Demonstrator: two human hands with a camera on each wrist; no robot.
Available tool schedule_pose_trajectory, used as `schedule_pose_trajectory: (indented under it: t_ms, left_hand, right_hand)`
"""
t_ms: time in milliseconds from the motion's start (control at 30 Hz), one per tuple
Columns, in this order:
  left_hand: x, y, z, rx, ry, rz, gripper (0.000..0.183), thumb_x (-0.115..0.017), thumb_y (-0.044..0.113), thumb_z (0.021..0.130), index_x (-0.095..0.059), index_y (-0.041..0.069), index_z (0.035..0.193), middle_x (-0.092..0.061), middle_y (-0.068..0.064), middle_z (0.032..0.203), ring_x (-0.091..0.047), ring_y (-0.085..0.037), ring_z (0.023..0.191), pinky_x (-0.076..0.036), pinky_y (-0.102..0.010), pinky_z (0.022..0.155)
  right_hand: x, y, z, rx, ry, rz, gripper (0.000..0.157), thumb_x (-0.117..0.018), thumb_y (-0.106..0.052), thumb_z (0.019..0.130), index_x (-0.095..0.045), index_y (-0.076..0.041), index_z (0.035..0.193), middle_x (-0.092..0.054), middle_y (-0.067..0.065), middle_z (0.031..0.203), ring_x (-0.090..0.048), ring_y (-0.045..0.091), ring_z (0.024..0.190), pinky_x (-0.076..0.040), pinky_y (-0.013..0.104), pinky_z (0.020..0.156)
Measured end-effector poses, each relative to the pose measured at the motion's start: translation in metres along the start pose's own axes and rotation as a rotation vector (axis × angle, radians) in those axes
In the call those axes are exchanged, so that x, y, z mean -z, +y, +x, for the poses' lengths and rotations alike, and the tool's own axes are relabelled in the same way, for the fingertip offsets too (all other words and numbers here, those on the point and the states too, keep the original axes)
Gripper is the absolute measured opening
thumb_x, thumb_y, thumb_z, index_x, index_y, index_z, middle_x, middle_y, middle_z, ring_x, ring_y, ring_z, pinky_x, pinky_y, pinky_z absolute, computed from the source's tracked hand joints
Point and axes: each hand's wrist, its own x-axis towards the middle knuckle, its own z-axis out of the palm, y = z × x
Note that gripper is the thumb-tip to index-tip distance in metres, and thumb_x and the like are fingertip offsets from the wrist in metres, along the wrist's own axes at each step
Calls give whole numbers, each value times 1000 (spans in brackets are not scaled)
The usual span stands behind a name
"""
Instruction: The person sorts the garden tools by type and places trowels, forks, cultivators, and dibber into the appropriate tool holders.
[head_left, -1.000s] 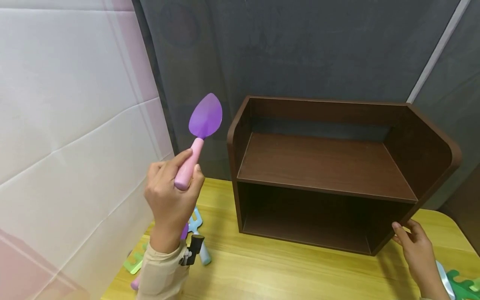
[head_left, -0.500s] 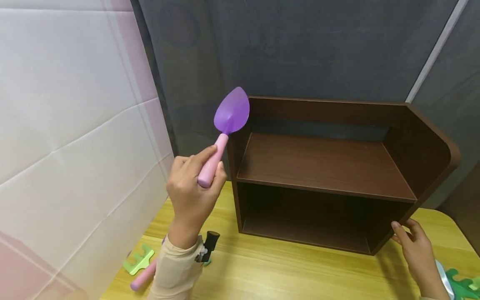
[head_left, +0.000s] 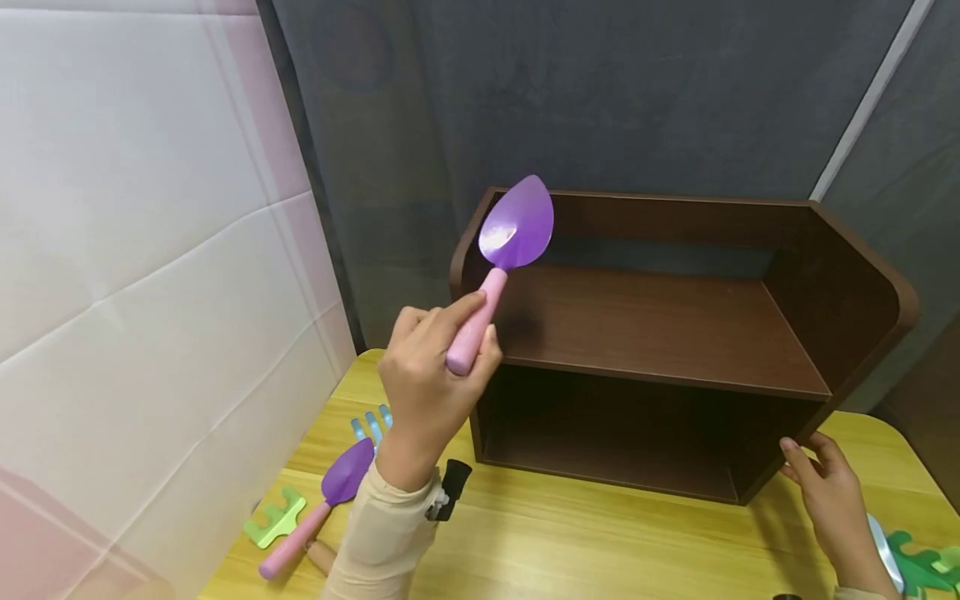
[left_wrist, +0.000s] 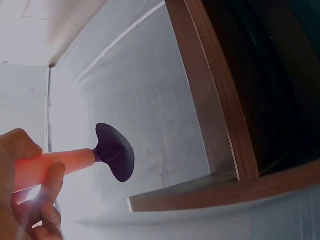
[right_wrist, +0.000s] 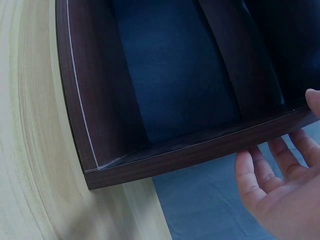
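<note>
My left hand (head_left: pixel 435 383) grips the pink handle of a hand trowel (head_left: pixel 519 223), its purple blade pointing up. In the head view the blade overlaps the upper left part of a dark brown two-tier desktop shelf (head_left: pixel 660 325). Seen from the left wrist, the trowel blade (left_wrist: pixel 116 152) stands apart from the wood. At the shelf's lower right front edge, my right hand (head_left: pixel 831 492) holds the side panel. The right wrist view has the thumb on the inner side of the panel (right_wrist: pixel 200 152) and the other fingers (right_wrist: pixel 245 172) along its outer side.
On the yellow wood-grain table (head_left: pixel 585 542), left of the shelf, lie a second purple trowel (head_left: pixel 348 472), a light green rake head (head_left: pixel 276 518) and a blue fork (head_left: pixel 372 425), partly hidden. Green tool heads (head_left: pixel 918 562) lie at the right. A white wall panel (head_left: pixel 165 250) borders the left.
My left hand has carried the trowel rightward, from beside the shelf to in front of its upper left part. My right hand has stayed at the side panel.
</note>
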Motion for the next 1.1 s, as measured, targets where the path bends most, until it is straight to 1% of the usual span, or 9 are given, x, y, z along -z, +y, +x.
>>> schedule_pose_trajectory:
  t_ms: [33,200,367,533,700,767,833,967,1100]
  left_hand:
    - [-1,0,-1,-3,-8,4,26,-69,16,78,-74,6,102,-73,-11,78,-51,-26,65,-41,-34,55]
    - [-6,1,-6,-24,-47,49,26,-69,17,78,-74,7,101,-74,-9,81,-51,-25,66,-44,-32,53]
    - [-11,0,-15,-27,-71,67,26,-71,18,77,-74,8,101,-74,-8,79,-51,-24,65,-43,-31,51]
    - [-15,-2,-23,-11,-88,79,26,-71,19,77,-74,9,101,-73,-7,77,-51,-24,64,-43,-31,49]
    - [-19,-5,-31,7,-106,98,25,-70,19,78,-74,9,100,-73,-7,76,-51,-24,63,-43,-30,48]
    - [-21,-6,-34,13,-115,107,25,-70,19,78,-74,9,100,-73,-7,77,-51,-23,63,-43,-30,47]
    - [-23,-8,-37,18,-127,114,25,-70,19,78,-74,9,100,-74,-7,78,-51,-23,63,-43,-30,47]
    - [-25,-9,-42,31,-149,119,25,-71,19,78,-74,10,101,-74,-7,80,-51,-22,64,-44,-30,48]
    - [-27,-10,-47,46,-166,128,26,-72,19,77,-74,11,101,-74,-6,80,-52,-22,65,-44,-29,48]
  right_hand:
    - [0,0,0,2,-1,18,24,-50,-21,100,-45,-37,117,-42,-29,112,-52,-18,88,-45,4,72]
    - [0,1,-1,17,-2,8,24,-49,-22,101,-45,-38,118,-41,-28,113,-51,-19,90,-44,3,72]
    - [0,1,-2,23,3,27,23,-50,-21,100,-46,-35,118,-42,-28,112,-51,-19,90,-44,3,72]
    - [-1,2,-3,23,11,69,21,-51,-21,100,-48,-32,118,-45,-27,111,-52,-17,90,-45,4,72]
    - [0,2,-4,19,15,110,21,-51,-19,100,-49,-33,115,-46,-25,109,-52,-17,89,-45,4,72]
    - [1,2,-5,14,15,115,21,-50,-18,100,-48,-34,114,-46,-25,109,-52,-17,89,-45,4,71]
    - [1,2,-6,7,19,93,21,-50,-20,100,-48,-36,113,-45,-26,108,-51,-17,87,-44,3,71]
    - [0,1,-6,-4,31,66,19,-50,-22,100,-48,-35,114,-44,-29,109,-51,-17,87,-44,3,70]
    - [0,0,-6,-15,26,75,19,-51,-24,100,-48,-34,115,-44,-28,109,-52,-16,89,-44,3,71]
